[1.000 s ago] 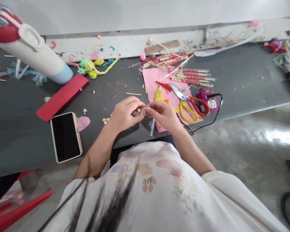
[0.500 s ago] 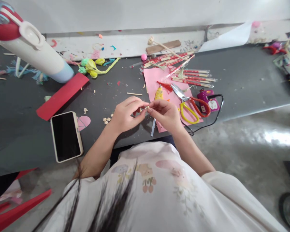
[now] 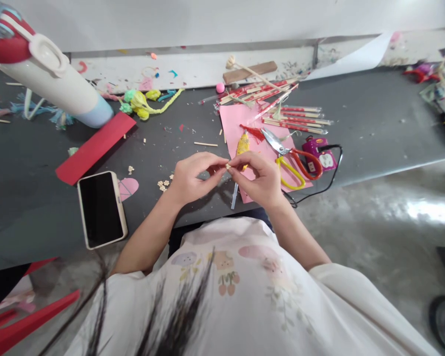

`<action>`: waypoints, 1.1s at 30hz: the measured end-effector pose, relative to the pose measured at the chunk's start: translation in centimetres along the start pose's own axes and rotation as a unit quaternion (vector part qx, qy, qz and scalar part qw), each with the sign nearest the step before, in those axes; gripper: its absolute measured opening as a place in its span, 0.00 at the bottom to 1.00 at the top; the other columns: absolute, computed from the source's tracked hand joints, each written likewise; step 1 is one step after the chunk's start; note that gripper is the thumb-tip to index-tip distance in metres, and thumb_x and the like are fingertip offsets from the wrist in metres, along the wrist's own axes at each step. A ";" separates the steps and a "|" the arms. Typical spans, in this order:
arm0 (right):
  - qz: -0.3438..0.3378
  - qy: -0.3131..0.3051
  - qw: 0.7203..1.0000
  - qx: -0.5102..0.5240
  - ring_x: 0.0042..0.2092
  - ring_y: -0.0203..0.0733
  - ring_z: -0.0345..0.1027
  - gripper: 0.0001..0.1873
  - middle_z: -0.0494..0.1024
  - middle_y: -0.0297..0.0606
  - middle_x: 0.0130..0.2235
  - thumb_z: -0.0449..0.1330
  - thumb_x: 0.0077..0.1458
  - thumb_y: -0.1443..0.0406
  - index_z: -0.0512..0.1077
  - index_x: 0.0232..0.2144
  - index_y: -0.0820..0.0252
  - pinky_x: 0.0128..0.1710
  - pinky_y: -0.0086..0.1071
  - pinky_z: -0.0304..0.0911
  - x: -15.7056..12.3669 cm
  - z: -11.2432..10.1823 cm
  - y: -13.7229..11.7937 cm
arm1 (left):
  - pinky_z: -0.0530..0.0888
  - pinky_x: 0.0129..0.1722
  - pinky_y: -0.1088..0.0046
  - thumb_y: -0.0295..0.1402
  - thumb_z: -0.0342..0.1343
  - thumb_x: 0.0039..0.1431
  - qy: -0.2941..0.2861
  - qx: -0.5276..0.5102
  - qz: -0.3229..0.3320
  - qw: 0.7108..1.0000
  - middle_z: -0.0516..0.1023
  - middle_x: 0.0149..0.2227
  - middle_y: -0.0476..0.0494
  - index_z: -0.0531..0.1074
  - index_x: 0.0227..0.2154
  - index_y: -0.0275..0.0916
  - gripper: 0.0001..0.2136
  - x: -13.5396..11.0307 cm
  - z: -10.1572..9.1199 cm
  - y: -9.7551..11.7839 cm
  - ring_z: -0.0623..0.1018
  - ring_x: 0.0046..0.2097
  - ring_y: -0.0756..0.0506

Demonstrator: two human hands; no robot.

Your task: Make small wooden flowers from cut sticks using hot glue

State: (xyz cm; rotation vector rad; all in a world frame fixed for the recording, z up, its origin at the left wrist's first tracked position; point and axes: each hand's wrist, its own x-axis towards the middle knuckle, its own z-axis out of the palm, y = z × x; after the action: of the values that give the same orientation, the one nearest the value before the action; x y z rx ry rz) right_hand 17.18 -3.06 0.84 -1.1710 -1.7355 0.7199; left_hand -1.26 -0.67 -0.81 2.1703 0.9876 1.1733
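My left hand and my right hand meet fingertip to fingertip over the table's near edge. Between their pinched thumbs and forefingers is a small cream flower-shaped piece, partly covered by the fingers. Several similar pale flower pieces lie on the table left of my left wrist. Just beyond my right fingers rests a yellow hot glue gun, its clear glue stick jutting toward me. Scissors with red and yellow handles lie right of it on pink paper.
At left are a smartphone, a red paper strip and a tall bottle. Bundles of wrapped sticks lie behind the scissors. A purple power adapter with a black cord sits at right. Yellow-green yarn pieces lie near the wall.
My right hand has shifted slightly right and its fingers have turned, uncovering a little more of the small piece. My left hand's fingers have drawn closer together. The table items stay put.
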 end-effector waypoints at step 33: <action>0.190 0.031 0.947 0.258 0.28 0.33 0.70 0.17 0.76 0.31 0.26 0.71 0.43 0.53 0.73 0.27 0.57 0.30 0.30 0.70 -0.2 1.8 0.8 | 0.75 0.38 0.79 0.27 0.61 0.57 0.078 -0.030 0.082 0.993 0.83 0.35 0.46 0.80 0.37 0.39 0.06 0.1 0.5 -0.8 0.81 0.36 0.52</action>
State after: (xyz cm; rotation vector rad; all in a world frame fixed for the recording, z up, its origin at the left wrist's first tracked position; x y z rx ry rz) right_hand 15.89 -2.94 -0.73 -1.1422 -1.1659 1.2674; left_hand -1.07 -0.13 -1.60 2.1719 0.8372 1.4489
